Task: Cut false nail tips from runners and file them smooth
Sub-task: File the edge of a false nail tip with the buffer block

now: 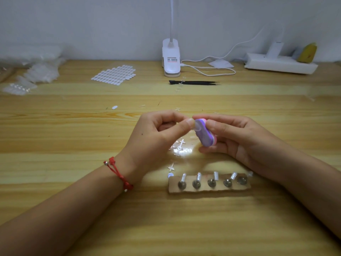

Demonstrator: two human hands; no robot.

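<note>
From the head camera, both hands meet above the middle of the wooden table [73, 145]. The left hand [158, 137], a red string bracelet [118, 172] on its wrist, pinches a clear nail tip [197, 126] between thumb and forefinger. The tip is see-through and half covered by the thumb, so its edge is hard to trace. It sits against the purple face of a small buffer block [205, 133], which the right hand [236, 139] grips between thumb and curled fingers; the fingertips behind the block are hidden.

Under the hands lie clear cross-shaped runner scraps [180, 147], washed out by glare. Nearer the person is a cardboard strip [208, 189] carrying five round-headed pins, some with clear bits on them, too blurred to name.

Farther back are black tweezers [193, 82], a white clip lamp [171, 58] with its neck cut off at the top edge, a sheet of white oval tabs [115, 73], blurred plastic bags [36, 71] at the left, and a white power strip [280, 63].
</note>
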